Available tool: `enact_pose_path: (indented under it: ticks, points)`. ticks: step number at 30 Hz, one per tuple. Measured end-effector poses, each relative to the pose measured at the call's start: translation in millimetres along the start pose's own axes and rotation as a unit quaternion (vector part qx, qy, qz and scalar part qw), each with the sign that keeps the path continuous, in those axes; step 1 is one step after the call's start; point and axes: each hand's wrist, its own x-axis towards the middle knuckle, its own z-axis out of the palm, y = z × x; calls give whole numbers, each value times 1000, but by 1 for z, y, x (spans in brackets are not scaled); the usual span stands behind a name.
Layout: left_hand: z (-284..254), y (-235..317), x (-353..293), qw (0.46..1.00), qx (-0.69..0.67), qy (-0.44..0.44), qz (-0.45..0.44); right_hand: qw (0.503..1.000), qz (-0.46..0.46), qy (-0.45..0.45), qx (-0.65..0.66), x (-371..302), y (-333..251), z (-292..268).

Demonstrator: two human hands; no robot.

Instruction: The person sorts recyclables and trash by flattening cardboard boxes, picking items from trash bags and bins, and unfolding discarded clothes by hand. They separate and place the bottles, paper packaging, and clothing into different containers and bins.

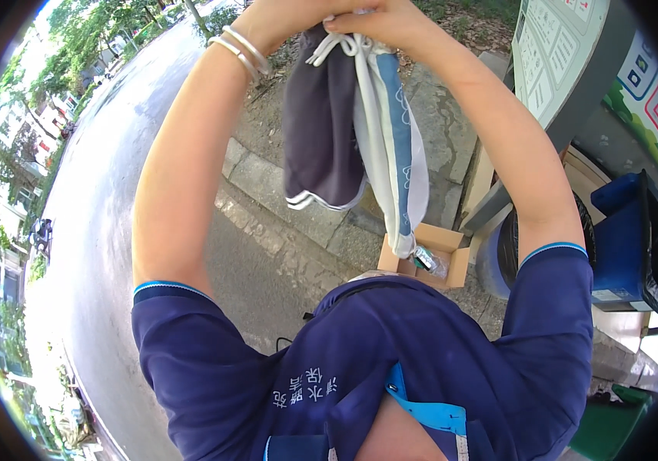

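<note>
Both my arms are raised toward the upper edge of the head view. Between my hands hang pieces of clothing: dark grey shorts point(321, 127) with white trim at the hem, and beside them pale trousers point(375, 123) with a blue side stripe and a white drawstring tied at the waist. My right hand point(371, 21) is closed on the waistband, its thumb across the top. My left hand point(287, 17) is at the top of the dark shorts, its fingers mostly cut off by the frame edge. White bangles circle my left wrist.
Below the clothes, an open cardboard box point(456, 267) on the ground holds a small packet point(427, 260). At right stand a lined round bin point(493, 261), a blue bin point(625, 238) and a signboard point(559, 58). A kerb point(267, 192) borders the road point(114, 192) at left.
</note>
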Motion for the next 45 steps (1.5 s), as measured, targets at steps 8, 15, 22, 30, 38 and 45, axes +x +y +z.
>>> enact_pose_path:
  ticks: [8,15,22,30,38,45]
  points:
    - [13,-74,-34,964,-197,-162,-80,963,53,41,260,-10,19,-59]
    - [-37,-73,-30,982,7,-168,-90,994,75,-40,64,-20,57,-110]
    - [-86,-91,-29,962,271,-10,9,993,113,-17,-34,-28,41,-116]
    - [-64,-120,-8,996,-17,81,-12,995,59,74,-31,-13,47,-111]
    - [50,-21,-13,884,-436,164,-24,988,-30,125,-84,-4,-13,-20]
    - [51,-27,-58,884,-453,81,89,987,54,52,143,-55,-17,-26]
